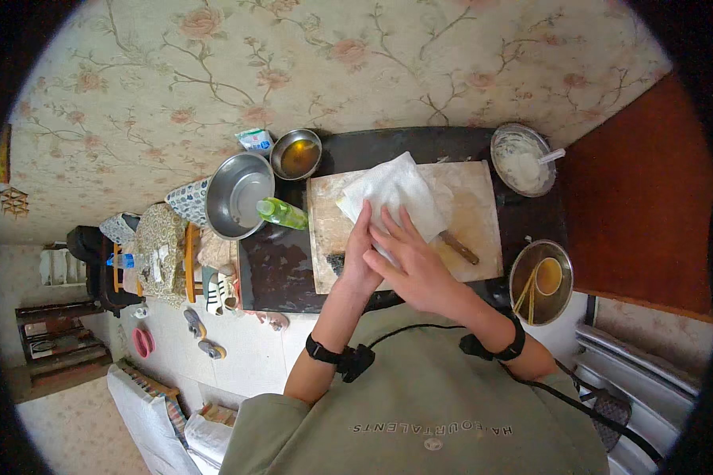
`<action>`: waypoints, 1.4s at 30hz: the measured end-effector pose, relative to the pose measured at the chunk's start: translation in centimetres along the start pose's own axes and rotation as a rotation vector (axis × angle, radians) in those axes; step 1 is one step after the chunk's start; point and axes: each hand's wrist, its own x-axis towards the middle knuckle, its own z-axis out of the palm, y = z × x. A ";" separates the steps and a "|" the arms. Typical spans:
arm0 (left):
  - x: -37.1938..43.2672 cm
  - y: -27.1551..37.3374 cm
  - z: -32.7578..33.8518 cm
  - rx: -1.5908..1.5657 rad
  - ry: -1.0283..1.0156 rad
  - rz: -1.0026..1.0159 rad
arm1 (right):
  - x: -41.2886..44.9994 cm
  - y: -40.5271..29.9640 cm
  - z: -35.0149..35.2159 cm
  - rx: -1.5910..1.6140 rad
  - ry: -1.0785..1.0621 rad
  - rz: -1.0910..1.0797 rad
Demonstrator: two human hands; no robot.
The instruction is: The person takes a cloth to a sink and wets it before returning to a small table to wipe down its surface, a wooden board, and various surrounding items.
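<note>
Over the near part of a floured board [475, 196], my left hand [363, 255] and my right hand [413, 261] meet, the right partly overlapping the left. The fingers of both reach onto a white cloth [401, 184], and some of it shows between the palms; whether either hand grips it is unclear. The right fingers are slightly spread, while the left ones lie close together. A knife's brown handle [460, 248] sticks out beside the cloth at lower right; its blade is hidden. Left of my left wrist, something dark [335, 262] lies on the board.
Left of the board are a green-capped bottle [282, 214], a large steel basin [215, 196], a bowl of yellowish liquid [297, 155] and a packet [254, 141]. At right stand a bowl of white paste or flour [514, 163] and a bowl [520, 297] with chopsticks and a cup.
</note>
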 end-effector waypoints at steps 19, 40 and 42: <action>18.6 6.0 -6.4 1.070 0.332 0.221 | 7.4 18.9 -4.7 0.296 0.332 0.416; 38.3 3.7 -14.2 2.084 0.266 0.482 | 4.7 25.0 -10.6 0.673 0.596 0.892; 39.9 2.5 -12.6 2.103 -0.103 0.524 | 5.3 24.5 -10.9 0.653 0.594 0.874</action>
